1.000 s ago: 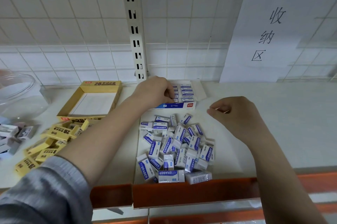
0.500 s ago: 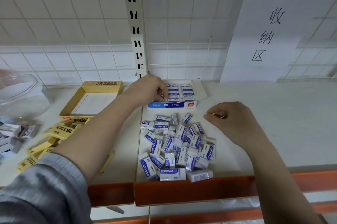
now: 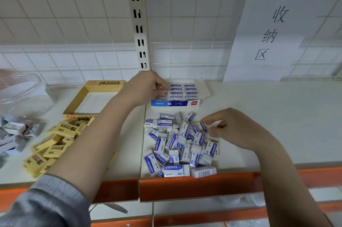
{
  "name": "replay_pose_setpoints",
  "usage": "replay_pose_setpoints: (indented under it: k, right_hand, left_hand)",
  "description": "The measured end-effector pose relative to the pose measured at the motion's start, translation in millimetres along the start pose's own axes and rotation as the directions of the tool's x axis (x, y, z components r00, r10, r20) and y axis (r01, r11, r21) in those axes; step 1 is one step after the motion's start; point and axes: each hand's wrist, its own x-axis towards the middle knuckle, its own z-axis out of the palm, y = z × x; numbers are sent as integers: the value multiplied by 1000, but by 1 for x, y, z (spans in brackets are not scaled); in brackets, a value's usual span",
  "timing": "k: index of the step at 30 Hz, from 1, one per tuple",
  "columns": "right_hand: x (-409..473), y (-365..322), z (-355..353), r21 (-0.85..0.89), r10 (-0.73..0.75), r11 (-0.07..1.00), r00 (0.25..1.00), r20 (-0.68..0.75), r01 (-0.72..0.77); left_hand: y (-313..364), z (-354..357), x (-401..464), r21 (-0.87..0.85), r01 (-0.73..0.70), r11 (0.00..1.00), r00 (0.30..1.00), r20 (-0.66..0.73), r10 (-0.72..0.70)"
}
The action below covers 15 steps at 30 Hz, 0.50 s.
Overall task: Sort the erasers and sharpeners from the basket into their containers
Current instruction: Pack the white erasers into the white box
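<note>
The left hand (image 3: 146,88) is pinching an eraser into the blue box (image 3: 174,103), while the right hand (image 3: 231,128), fingers curled, is holding an unclear white piece beside the pile (image 3: 181,143), likely boxed next.

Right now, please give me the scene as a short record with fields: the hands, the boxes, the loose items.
left hand: fingers at the left column of the blue eraser box; whether they hold an eraser is hidden
right hand: fingers curled, pinching a small pale item at the right edge of the loose white erasers
blue eraser box: partly filled with neat rows
yellow box: open, empty inside
yellow erasers: loose pile in front of the yellow box
shelf edge: orange
</note>
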Motion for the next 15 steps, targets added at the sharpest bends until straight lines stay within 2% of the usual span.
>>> replay_pose_setpoints:
  k: [3, 7, 10, 15]
  right_hand:
    - [-1, -1, -2, 14, -22, 1000, 997, 72, 21]
    - [-2, -2, -2, 86, -26, 996, 997, 66, 20]
    - [2, -5, 3, 84, -1, 997, 999, 40, -3]
    - [5, -9, 3, 76, 11, 997, 999, 52, -15]
  left_hand:
    - [2, 0, -8, -16, 1, 1000, 999, -37, -2]
    - [3, 2, -23, -61, 21, 998, 997, -78, -26]
    - [2, 5, -38, -161, 42, 986, 992, -111, -60]
    - [0, 12, -63, -222, 108, 969, 991, -58, -123]
